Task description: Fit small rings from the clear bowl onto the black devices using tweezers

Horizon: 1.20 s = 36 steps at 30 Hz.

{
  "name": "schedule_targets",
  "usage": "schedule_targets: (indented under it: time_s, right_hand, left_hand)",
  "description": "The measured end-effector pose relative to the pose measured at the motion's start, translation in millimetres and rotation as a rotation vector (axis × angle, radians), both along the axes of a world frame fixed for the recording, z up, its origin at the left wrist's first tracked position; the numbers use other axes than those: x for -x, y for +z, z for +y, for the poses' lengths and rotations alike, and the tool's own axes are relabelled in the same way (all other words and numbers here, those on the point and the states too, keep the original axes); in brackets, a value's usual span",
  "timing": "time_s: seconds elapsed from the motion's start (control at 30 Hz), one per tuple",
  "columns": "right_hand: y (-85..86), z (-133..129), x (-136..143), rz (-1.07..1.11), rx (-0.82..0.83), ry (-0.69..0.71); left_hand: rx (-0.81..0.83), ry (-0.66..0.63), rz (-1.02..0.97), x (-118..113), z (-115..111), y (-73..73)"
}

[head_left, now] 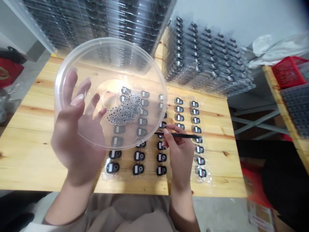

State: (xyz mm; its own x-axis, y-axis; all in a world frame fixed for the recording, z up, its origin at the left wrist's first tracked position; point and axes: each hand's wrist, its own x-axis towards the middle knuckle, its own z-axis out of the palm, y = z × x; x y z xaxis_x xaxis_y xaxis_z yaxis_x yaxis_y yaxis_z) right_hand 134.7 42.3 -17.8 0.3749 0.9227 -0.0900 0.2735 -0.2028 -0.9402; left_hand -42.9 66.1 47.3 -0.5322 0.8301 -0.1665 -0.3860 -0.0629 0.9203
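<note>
A clear round plastic tub [111,43] is held up above the table by my left hand [77,129], whose fingers are wrapped round its side and base. Inside the tub lies a heap of small silvery ring-like pieces [126,111]. My right hand [180,154] pinches a thin black stick-shaped tool [184,135] just right of the tub's rim; the tool lies roughly level. Beneath both hands is a clear tray [149,172] with rows of small black devices [139,156], each with a pale label. The tub covers part of these rows.
Tall stacks of clear trays [96,22] stand at the back left, with more filled trays [202,58] at the back right of the wooden table [31,138]. A red basket [287,72] sits on another surface at the far right.
</note>
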Motion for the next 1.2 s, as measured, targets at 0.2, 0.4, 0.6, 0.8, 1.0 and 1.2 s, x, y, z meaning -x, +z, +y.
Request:
schedule_targets:
  time_s: [0.2,0.4,0.6,0.8,1.0,1.2]
  right_hand:
    - [-1.8,2.6,1.3,0.008,0.016,-0.002]
    - [-1.5,2.0,2.8,0.023,0.041,0.002]
    - [-4.1,0.0,0.5,-0.015,0.071,0.013]
    - [-4.5,0.2,1.0,-0.024,0.066,0.026]
    - [-1.0,0.2,1.7,0.006,0.034,-0.007]
    - [-2.1,0.6,2.1,0.002,0.046,0.006]
  left_hand:
    - [0.018,-0.015,-0.003,-1.0,0.2,0.1]
    - [-0.031,-0.031,0.001,0.3,0.3,-2.6]
    - [-0.012,-0.031,0.001,2.1,0.6,-4.7]
    - [-0.018,-0.026,0.018,1.4,0.5,-5.3]
    - [0.018,-0.024,0.035,-0.3,1.5,-2.0]
    - [0.012,-0.033,0.056,-0.4,1.2,-3.6]
